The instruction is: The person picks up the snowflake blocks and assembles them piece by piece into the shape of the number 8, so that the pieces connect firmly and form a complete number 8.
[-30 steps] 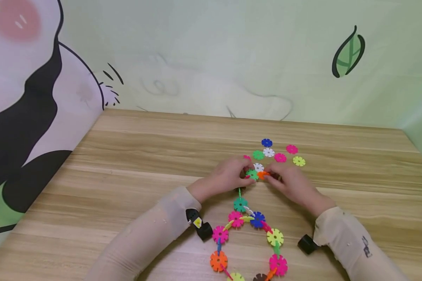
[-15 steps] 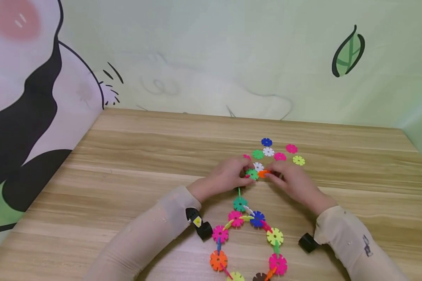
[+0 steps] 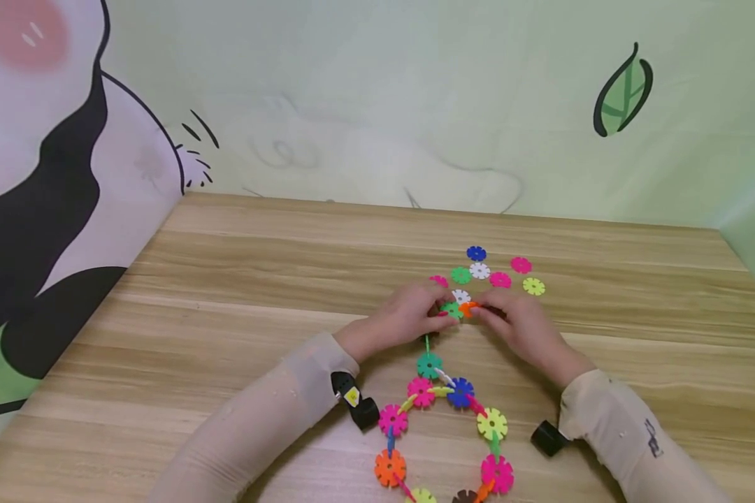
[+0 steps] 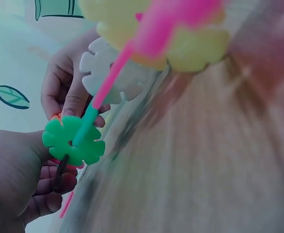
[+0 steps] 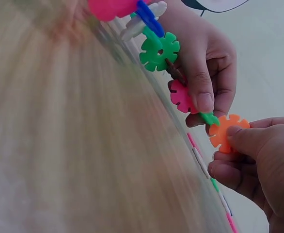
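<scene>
We see the left hand (image 3: 409, 311) pinching a slotted pink disc (image 5: 181, 97), while the right hand (image 3: 528, 328) grips an orange disc (image 5: 221, 130) between thumb and fingers. Between the two hands, a light-green disc (image 3: 451, 310) meets the orange one; we cannot tell how far their slots engage. Next to the pink disc we see a brown disc (image 5: 175, 72), and on the near side of the left hand a teal disc (image 3: 429, 365) leads to a ring of linked discs (image 3: 460, 393) on the wooden tabletop (image 3: 258, 265). Just beyond the hands we find loose discs (image 3: 500, 280) lying flat: blue, white, green, pink and yellow. Behind the tabletop we see a pale-green wall (image 3: 377, 105) with a painted leaf (image 3: 623, 98).
</scene>
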